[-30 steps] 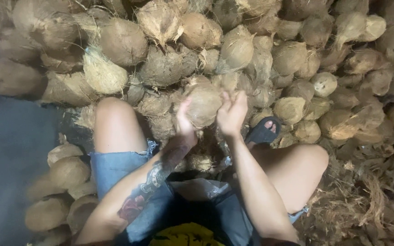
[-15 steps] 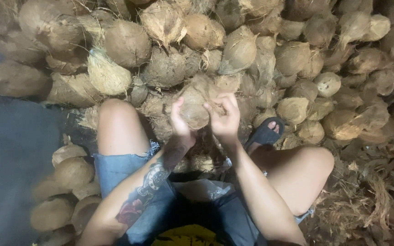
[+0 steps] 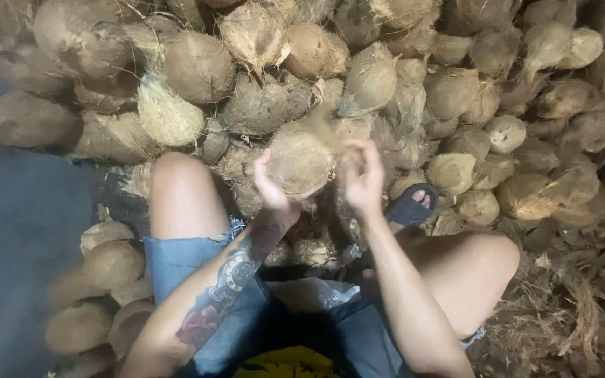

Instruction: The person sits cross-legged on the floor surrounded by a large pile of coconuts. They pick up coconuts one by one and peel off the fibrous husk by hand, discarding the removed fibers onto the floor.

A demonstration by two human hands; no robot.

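Note:
I sit with knees apart in front of a heap of husked coconuts. My left hand grips a round brown fibrous coconut from below and the left, holding it up between my knees. My right hand is just right of that coconut, fingers curled and blurred, with a blurred strand of husk fibre rising above it. Whether the right hand touches the coconut I cannot tell.
A big pile of coconuts fills the far half of the view. Several more coconuts lie by my left thigh. Loose husk fibre covers the ground at right. A dark sandal is on my right foot.
The coconut has come up and slightly toward me in my left hand. My right hand has moved off its top to its right side, pulling fibre.

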